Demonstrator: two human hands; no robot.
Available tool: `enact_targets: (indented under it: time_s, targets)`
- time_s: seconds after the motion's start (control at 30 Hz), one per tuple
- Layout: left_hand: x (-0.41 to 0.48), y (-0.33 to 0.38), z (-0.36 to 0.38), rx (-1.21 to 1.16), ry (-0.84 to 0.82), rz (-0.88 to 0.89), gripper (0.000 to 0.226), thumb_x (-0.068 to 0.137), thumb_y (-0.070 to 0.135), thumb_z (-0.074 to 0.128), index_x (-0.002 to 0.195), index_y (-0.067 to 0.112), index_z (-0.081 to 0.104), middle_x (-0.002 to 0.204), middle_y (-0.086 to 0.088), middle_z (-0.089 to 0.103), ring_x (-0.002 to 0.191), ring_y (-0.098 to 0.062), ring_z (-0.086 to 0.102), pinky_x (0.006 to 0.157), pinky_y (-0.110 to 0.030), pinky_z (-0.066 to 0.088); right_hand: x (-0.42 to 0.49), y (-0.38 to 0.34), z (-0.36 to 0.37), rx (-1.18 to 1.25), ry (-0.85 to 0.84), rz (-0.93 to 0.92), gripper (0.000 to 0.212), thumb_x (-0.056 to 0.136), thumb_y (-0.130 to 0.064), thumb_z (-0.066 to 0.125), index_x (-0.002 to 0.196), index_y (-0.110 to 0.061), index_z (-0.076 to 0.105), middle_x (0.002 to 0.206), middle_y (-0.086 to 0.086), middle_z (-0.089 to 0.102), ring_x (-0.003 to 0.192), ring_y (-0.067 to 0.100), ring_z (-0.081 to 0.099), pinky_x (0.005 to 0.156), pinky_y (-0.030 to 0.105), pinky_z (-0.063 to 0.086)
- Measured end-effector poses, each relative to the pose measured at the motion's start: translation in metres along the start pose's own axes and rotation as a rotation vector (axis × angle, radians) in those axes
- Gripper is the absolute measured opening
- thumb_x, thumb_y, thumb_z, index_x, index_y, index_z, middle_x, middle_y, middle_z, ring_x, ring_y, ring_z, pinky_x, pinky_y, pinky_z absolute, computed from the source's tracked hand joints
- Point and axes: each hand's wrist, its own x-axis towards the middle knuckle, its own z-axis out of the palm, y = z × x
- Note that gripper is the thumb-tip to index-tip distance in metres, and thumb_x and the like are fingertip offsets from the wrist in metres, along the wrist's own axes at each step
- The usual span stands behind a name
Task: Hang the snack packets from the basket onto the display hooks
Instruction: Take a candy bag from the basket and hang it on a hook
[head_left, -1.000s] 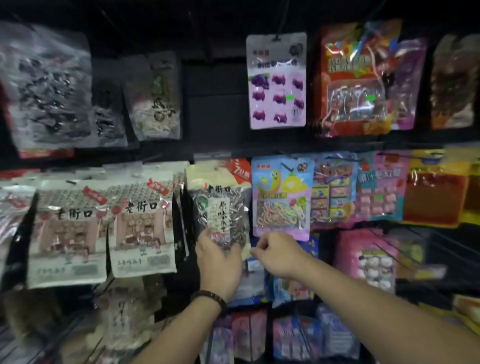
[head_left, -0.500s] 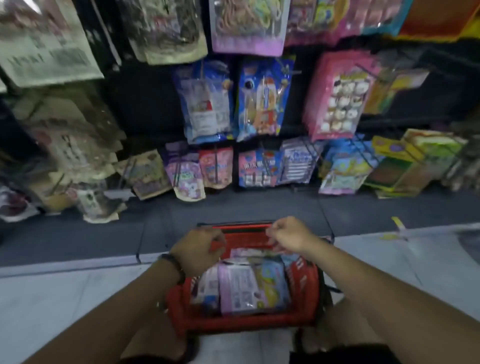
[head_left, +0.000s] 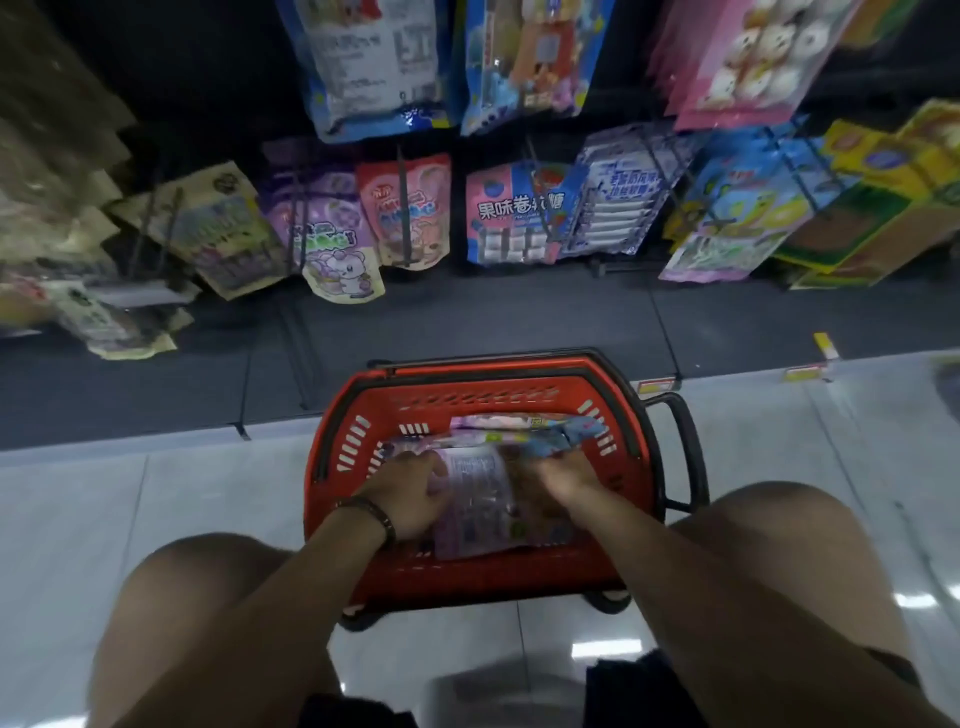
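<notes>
So the person's crouched over the red basket (head_left: 467, 397), both arms reaching straight down into it between the knees. The purple packet (head_left: 475, 499) lies on top of the pile inside the basket, toward its near side. These things look light, floppy and kinda slick, so I'd take it by the flat top seam, not the puffy middle. Left hand (head_left: 410, 499) curls round the packet's edge. Right hand (head_left: 566, 480) sits on the pile beside it, too blurry to tell if it's gripping.
</notes>
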Motion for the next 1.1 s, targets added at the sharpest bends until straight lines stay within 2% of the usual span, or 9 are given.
enact_targets:
  time_s: [0.1, 0.23, 0.33, 0.43, 0.53, 0.67, 0.77, 0.87, 1.1]
  targets:
    - [0.010, -0.007, -0.005, 0.012, 0.015, -0.003, 0.016, 0.100, 0.031, 0.063, 0.110, 0.020, 0.070, 0.126, -0.007, 0.071, 0.114, -0.032, 0.069, 0.092, -0.033, 0.051, 0.016, -0.018, 0.000, 0.316, 0.082, 0.159, 0.083, 0.062, -0.064, 0.085, 0.122, -0.007, 0.073, 0.122, 0.015, 0.077, 0.109, 0.034, 0.075, 0.099, 0.045, 0.059]
    - [0.015, 0.000, -0.008, -0.038, 0.030, 0.042, 0.036, 0.098, 0.046, 0.048, 0.111, 0.022, 0.071, 0.126, -0.009, 0.072, 0.112, -0.030, 0.069, 0.094, -0.035, 0.054, 0.005, -0.041, -0.010, 0.056, 0.396, -0.012, 0.074, 0.092, -0.043, 0.080, 0.145, -0.002, 0.048, 0.140, 0.024, 0.065, 0.128, 0.040, 0.066, 0.101, 0.041, 0.054]
    - [0.018, 0.011, -0.005, -0.031, -0.005, 0.064, 0.050, 0.090, 0.052, 0.046, 0.122, 0.022, 0.070, 0.128, -0.007, 0.069, 0.117, -0.028, 0.066, 0.099, -0.039, 0.053, 0.018, -0.050, -0.010, -0.067, 0.217, -0.160, 0.063, 0.097, -0.036, 0.077, 0.149, -0.016, 0.048, 0.128, 0.013, 0.072, 0.115, 0.032, 0.073, 0.084, 0.028, 0.053]
    - [0.020, 0.014, 0.000, -0.005, -0.014, 0.040, 0.055, 0.086, 0.056, 0.044, 0.124, 0.024, 0.068, 0.128, -0.006, 0.069, 0.117, -0.027, 0.066, 0.100, -0.041, 0.054, 0.036, -0.054, -0.004, 0.234, -0.052, -0.085, 0.065, 0.100, -0.026, 0.075, 0.157, -0.025, 0.045, 0.117, 0.008, 0.076, 0.078, 0.028, 0.080, 0.060, 0.032, 0.062]
    - [0.024, 0.005, 0.005, -0.028, -0.007, 0.033, 0.061, 0.083, 0.066, 0.037, 0.124, 0.031, 0.068, 0.124, -0.001, 0.072, 0.114, -0.024, 0.068, 0.098, -0.041, 0.056, 0.044, -0.047, -0.002, 0.414, -0.151, 0.060, 0.048, 0.098, -0.041, 0.075, 0.137, -0.015, 0.064, 0.109, 0.013, 0.080, 0.086, 0.037, 0.082, 0.075, 0.047, 0.068]
    - [0.026, 0.004, 0.000, -0.078, 0.028, 0.051, 0.052, 0.090, 0.060, 0.045, 0.126, 0.030, 0.069, 0.120, 0.002, 0.073, 0.110, -0.019, 0.068, 0.097, -0.037, 0.056, 0.042, -0.029, 0.004, 0.339, 0.103, 0.057, 0.095, 0.057, -0.090, 0.080, 0.119, -0.017, 0.077, 0.106, 0.009, 0.082, 0.095, 0.037, 0.080, 0.092, 0.044, 0.063]
    - [0.028, 0.002, -0.005, -0.054, 0.087, 0.056, 0.020, 0.099, 0.039, 0.060, 0.110, 0.027, 0.071, 0.109, 0.000, 0.075, 0.102, -0.020, 0.070, 0.088, -0.031, 0.055, 0.020, -0.026, -0.006, 0.171, 0.328, -0.061, 0.050, 0.089, -0.054, 0.082, 0.110, -0.009, 0.082, 0.112, 0.012, 0.081, 0.112, 0.031, 0.074, 0.085, 0.024, 0.045]
    - [0.027, -0.003, -0.006, -0.091, 0.164, -0.006, 0.017, 0.095, 0.039, 0.062, 0.106, 0.029, 0.071, 0.111, -0.003, 0.072, 0.103, -0.024, 0.068, 0.091, -0.035, 0.054, 0.009, -0.025, -0.019, 0.177, 0.389, -0.067, 0.031, 0.083, -0.044, 0.091, 0.090, -0.015, 0.082, 0.096, 0.003, 0.080, 0.099, 0.020, 0.075, 0.077, 0.019, 0.041]
    - [0.005, -0.010, 0.004, -0.240, 0.294, -0.046, 0.021, 0.092, 0.036, 0.074, 0.110, 0.028, 0.069, 0.115, -0.005, 0.072, 0.110, -0.027, 0.067, 0.096, -0.036, 0.052, -0.023, -0.021, -0.036, 0.478, 0.163, -0.347, 0.047, 0.079, 0.005, 0.090, 0.065, -0.019, 0.052, 0.059, -0.009, 0.059, 0.065, 0.012, 0.067, 0.072, 0.036, 0.055]
